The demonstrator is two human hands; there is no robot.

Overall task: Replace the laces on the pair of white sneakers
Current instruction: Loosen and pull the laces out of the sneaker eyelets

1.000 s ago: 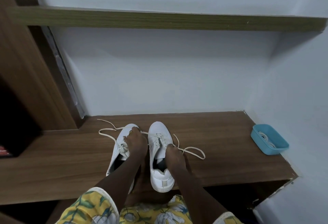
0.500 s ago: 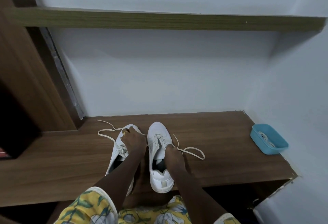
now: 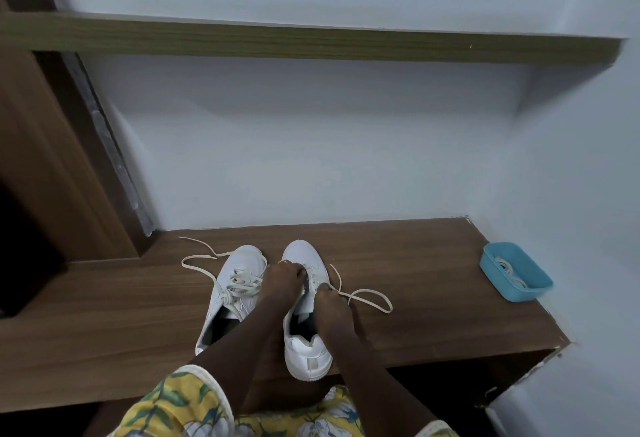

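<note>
While the left sneaker (image 3: 239, 263) is still waiting laced, fingers of your left hand (image 3: 282, 279) and right hand (image 3: 334, 305) are pinching the right sneaker's (image 3: 299, 253) old lace (image 3: 363, 290).

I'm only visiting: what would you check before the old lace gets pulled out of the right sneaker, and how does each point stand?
1. Right sneaker upright on bench: ok.
2. Its lace untied, end loose on the bench: ok.
3. Right hand pinches that lace: ok.
4. Left hand on the same sneaker; its hold: cannot tell.
5. Spare laces in blue tray: ok.
6. Left sneaker unlaced: not ok, still threaded.
</note>
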